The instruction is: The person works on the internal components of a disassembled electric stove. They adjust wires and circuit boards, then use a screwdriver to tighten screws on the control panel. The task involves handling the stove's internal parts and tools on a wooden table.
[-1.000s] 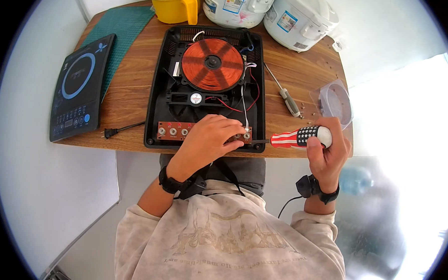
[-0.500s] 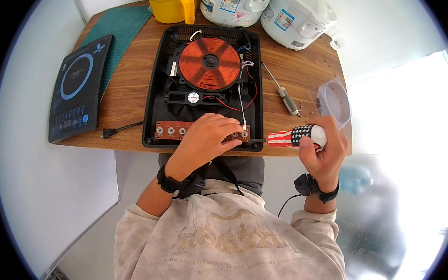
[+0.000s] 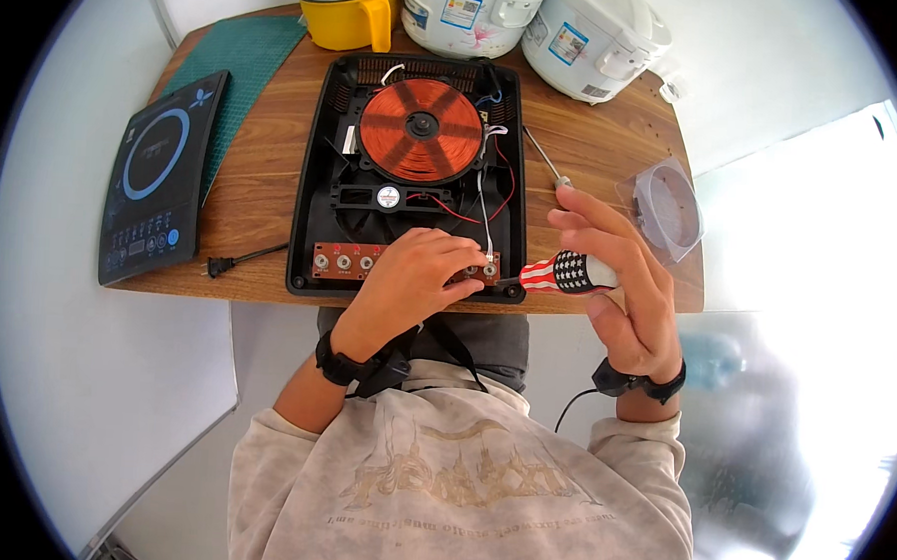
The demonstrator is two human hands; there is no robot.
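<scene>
Pale walls [image 3: 68,163] flank a brown wood-grain table [image 3: 264,142] above a grey floor [image 3: 273,357], white glare [image 3: 819,286] at right.

Bright — white glare at right, detail there seemingly lost; edges bow.

There's the screwdriver [image 3: 566,273], red-striped and starry-banded, nearly level, shaft crossing the rim of the open black casing [image 3: 310,189], which lies flat on the desk [image 3: 258,162]; brown circuit board [image 3: 343,260] along its near side!
</scene>
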